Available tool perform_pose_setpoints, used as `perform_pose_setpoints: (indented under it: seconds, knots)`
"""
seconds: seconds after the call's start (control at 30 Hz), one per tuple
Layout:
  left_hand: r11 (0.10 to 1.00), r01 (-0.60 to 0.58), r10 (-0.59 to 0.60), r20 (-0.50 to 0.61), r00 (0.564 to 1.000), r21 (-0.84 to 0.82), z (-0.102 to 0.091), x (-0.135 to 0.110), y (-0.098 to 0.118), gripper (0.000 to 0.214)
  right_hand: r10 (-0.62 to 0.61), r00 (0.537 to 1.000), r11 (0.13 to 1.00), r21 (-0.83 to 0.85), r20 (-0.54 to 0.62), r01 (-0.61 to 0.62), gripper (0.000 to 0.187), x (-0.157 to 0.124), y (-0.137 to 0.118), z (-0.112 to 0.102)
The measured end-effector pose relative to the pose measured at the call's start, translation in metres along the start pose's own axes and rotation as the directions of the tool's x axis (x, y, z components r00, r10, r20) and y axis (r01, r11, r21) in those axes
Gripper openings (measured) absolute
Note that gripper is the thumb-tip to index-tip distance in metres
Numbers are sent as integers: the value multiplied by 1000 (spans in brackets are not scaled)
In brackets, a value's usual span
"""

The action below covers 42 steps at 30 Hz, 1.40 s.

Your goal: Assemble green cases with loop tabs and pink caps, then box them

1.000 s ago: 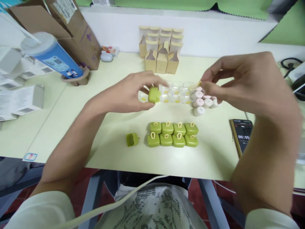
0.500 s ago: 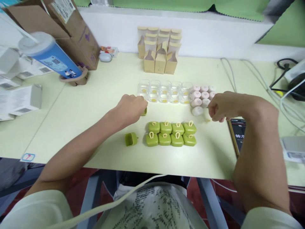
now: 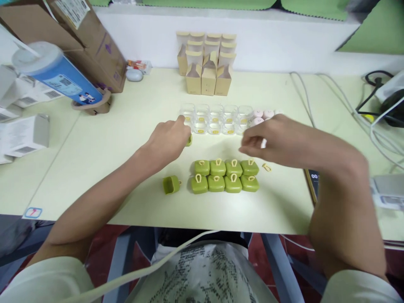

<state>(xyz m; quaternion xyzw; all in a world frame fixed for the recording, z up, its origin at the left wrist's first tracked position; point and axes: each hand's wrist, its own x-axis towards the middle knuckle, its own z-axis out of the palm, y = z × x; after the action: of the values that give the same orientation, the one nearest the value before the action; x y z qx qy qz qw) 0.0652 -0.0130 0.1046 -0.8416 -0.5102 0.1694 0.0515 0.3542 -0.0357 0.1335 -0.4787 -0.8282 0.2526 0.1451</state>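
Observation:
My left hand (image 3: 168, 141) rests on the table with its fingers curled round a small green case (image 3: 189, 140), of which only an edge shows. My right hand (image 3: 271, 136) hovers over the table's middle, fingers loosely bent and slightly blurred, beside a row of clear plastic cups (image 3: 216, 120) with yellow bits inside. A small yellow loop (image 3: 267, 167) lies loose on the table just below that hand. Several closed green cases (image 3: 224, 176) with yellow loops form two rows in front of me. One open green case (image 3: 171, 184) lies to their left. Pink-white round caps (image 3: 263, 114) peek out behind my right hand.
Tan paper boxes (image 3: 205, 67) stand at the back. A blue cylinder (image 3: 57, 73) on a stand and a cardboard box (image 3: 85, 38) sit at the back left, white cartons (image 3: 23, 134) at the left edge. A phone (image 3: 314, 181) and cables (image 3: 356, 109) lie to the right.
Both hands came down from above the cups to the table. The yellow loop now lies loose by the green cases, and my right hand has since swung left over the cups.

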Motion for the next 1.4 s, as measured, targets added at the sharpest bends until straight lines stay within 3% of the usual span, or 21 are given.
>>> perform_pose_setpoints:
  seconds: [0.13,0.33,0.43,0.57,0.67,0.77,0.87,0.97,1.03,1.07,1.1,1.17,1.2,1.27,1.4]
  knots:
    - [1000,14,-15,-47,999,-24,3,1,0,24,-50,975,970,-223,218,100,13,15,-39,23]
    - [998,14,-15,-15,1000,-68,-6,-3,0,26,-89,914,931,-293,397,218,25,26,-49,49]
    - [990,43,-55,-87,995,-135,-11,-3,-7,31,-103,897,924,-292,430,246,27,29,-49,65]
    - [941,60,-137,-212,968,-333,-8,8,-27,32,-121,910,939,-253,396,235,28,33,-47,74]
    - [843,-79,-110,-314,943,-532,-7,11,-43,25,-164,942,966,-145,294,213,28,34,-41,61]
    - [615,-390,43,-464,885,-686,-13,5,-49,32,-112,993,985,135,46,105,25,34,-31,37]
    - [389,-610,241,-564,790,-690,-17,-3,-41,72,33,998,862,507,-62,3,31,35,-20,24]
    - [389,-662,231,-628,743,-640,-14,0,-27,66,72,997,759,649,-14,-46,29,37,-15,30]
    - [394,-652,143,-658,739,-647,-8,6,-21,54,103,989,813,582,-102,-25,31,37,-18,39]
    - [378,-647,100,-666,739,-662,-5,9,-19,51,115,968,863,504,-223,14,31,36,-21,44]
    - [366,-631,61,-658,750,-684,-3,12,-19,51,97,922,918,393,-375,63,29,35,-24,48]
    - [356,-603,-16,-650,760,-714,0,14,-19,52,-63,798,985,91,-599,146,22,32,-29,53]
    - [357,-592,-45,-647,761,-722,0,14,-19,51,-173,761,983,-62,-626,173,18,31,-31,55]
    - [370,-588,-53,-648,759,-719,-2,13,-20,45,-343,751,936,-276,-564,220,14,30,-34,55]
    - [444,-617,30,-678,735,-649,-4,10,-18,37,-406,771,909,-303,-492,285,19,33,-31,55]
